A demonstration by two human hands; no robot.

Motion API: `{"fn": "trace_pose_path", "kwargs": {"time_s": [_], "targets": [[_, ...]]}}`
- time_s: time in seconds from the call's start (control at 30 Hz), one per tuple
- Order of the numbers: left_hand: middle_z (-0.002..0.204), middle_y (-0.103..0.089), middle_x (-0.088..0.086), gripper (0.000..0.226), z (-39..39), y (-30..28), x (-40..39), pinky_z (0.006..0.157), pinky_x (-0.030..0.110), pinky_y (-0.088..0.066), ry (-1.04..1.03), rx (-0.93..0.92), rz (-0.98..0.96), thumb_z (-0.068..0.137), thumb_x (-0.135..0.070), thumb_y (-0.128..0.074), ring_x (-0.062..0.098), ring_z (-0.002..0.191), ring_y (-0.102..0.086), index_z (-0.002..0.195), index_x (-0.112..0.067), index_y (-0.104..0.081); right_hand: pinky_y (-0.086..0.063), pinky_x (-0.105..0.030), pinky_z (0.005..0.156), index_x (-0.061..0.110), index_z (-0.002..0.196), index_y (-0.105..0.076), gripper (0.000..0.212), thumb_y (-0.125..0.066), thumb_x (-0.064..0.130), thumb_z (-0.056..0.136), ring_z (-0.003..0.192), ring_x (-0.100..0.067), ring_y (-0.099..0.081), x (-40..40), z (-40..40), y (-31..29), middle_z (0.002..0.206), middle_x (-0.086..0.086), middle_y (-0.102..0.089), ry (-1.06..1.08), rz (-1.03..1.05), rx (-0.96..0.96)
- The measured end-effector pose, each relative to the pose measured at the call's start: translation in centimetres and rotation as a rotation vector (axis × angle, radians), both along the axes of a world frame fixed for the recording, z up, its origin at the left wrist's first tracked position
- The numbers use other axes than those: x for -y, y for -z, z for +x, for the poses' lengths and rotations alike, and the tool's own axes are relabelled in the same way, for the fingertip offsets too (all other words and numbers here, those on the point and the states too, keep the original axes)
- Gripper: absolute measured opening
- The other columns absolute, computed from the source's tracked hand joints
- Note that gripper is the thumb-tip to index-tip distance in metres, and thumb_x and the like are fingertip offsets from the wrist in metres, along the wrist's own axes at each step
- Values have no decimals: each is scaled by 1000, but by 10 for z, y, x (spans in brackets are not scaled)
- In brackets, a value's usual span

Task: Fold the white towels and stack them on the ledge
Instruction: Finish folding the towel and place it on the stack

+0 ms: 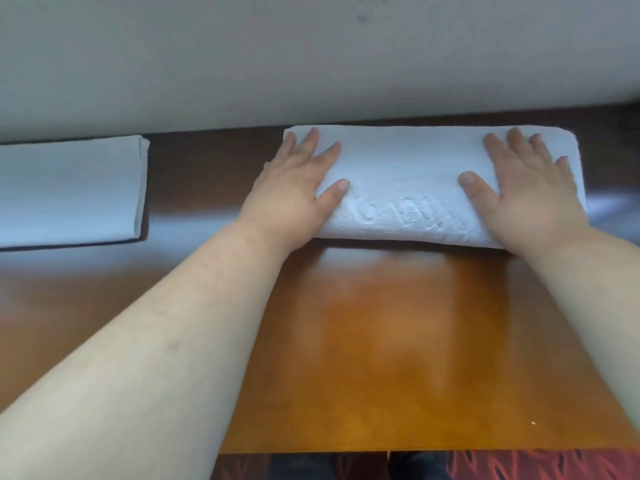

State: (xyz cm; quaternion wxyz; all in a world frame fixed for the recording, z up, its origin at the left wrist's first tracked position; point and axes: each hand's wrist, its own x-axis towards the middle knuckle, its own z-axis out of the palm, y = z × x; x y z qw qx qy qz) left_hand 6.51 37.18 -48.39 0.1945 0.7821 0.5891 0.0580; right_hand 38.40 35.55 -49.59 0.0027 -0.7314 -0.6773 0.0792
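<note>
Both arms reached toward twelve o'clock, left hand and right hand pressing flat, fingers spread, gripping nothing, on the folded towel.

Towel white woven cloth, embossed; ledge glossy wood, possibly veneer.

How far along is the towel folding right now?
One folded white cloth towel already lies flat at the left of the glossy brown wooden ledge. In hand: the left hand and right hand press flat, fingers straight, on a second folded white towel with an embossed pattern. Left: the two towels lie apart, so stacking isn't done yet.
</note>
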Motion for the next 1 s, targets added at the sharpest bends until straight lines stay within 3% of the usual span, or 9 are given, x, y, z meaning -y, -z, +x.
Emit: {"fn": "trace_pose_path", "kwargs": {"time_s": [0.13, 0.23, 0.3, 0.4, 0.5, 0.6, 0.7, 0.9, 1.0], "targets": [[163, -6, -6, 65, -2, 0, 6, 116, 31, -18, -305, 474, -142, 96, -47, -49, 15, 149, -10, 153, -37, -18, -8, -55, 119, 27, 155, -17, 80, -14, 73, 89, 151, -27, -4, 3, -2, -7, 164, -6, -9, 34, -85, 2], [137, -47, -7, 52, 2, 1, 36, 96, 22, -39, -792, 765, -29, 93, -45, -55, 7, 122, -48, 141, -31, -41, -4, -58, 118, 23, 154, -23, 67, -25, 57, 96, 151, -25, -1, 4, -29, -27, 165, -7, -7, 114, -133, -60], [108, -59, -17, 35, 2, 10, 60, 79, 13, -42, -897, 771, -47, 90, -51, -56, -1, 98, -57, 119, -32, -54, -5, -58, 118, 24, 150, -35, 55, -28, 45, 100, 151, -25, -6, 9, -68, -42, 164, -7, -14, 17, -23, -109], [78, -64, -18, 24, -5, 16, 73, 54, 5, -39, -823, 847, -168, 90, -56, -53, -9, 73, -58, 84, -33, -59, -5, -55, 119, 30, 147, -41, 52, -26, 44, 99, 151, -24, -10, 7, -154, -55, 162, -3, -23, -272, 72, -229], [71, -65, -12, 36, -22, 19, 67, 57, 18, -49, -707, 799, -228, 87, -64, -47, 2, 65, -61, 79, -30, -59, -1, -55, 119, 37, 152, -28, 52, -21, 48, 101, 151, -23, -1, -14, -213, -46, 165, 0, -11, -407, -68, -96], [75, -66, 2, 49, -29, 23, 62, 64, 43, -55, -635, 751, -279, 87, -65, -39, 23, 68, -65, 80, -20, -56, -1, -57, 119, 39, 154, -18, 55, -17, 53, 101, 151, -22, 5, -29, -224, -29, 166, 1, -2, -378, -164, 40], [78, -55, 5, 44, -29, 22, 60, 52, 35, -42, -571, 672, -262, 92, -57, -39, 27, 62, -52, 70, -18, -43, -1, -54, 120, 39, 154, -19, 55, -19, 52, 101, 151, -20, 3, -26, -222, -25, 165, 2, -4, -368, -139, 13], [100, -52, 8, 27, -27, 0, 61, 53, 28, -32, -600, 632, -450, 91, -43, -44, 24, 64, -47, 75, -22, -41, -7, -41, 122, 30, 151, -35, 46, -32, 32, 105, 149, -9, -12, -13, -196, -48, 161, 7, -26, -123, -10, -565], [105, -55, 10, 30, -26, -12, 55, 52, 28, -30, -655, 549, -510, 88, -47, -40, 19, 64, -49, 82, -18, -46, -6, -52, 121, 25, 149, -38, 48, -35, 30, 102, 150, -21, -13, 7, -148, -49, 160, -2, -28, 43, 196, -274]]}}
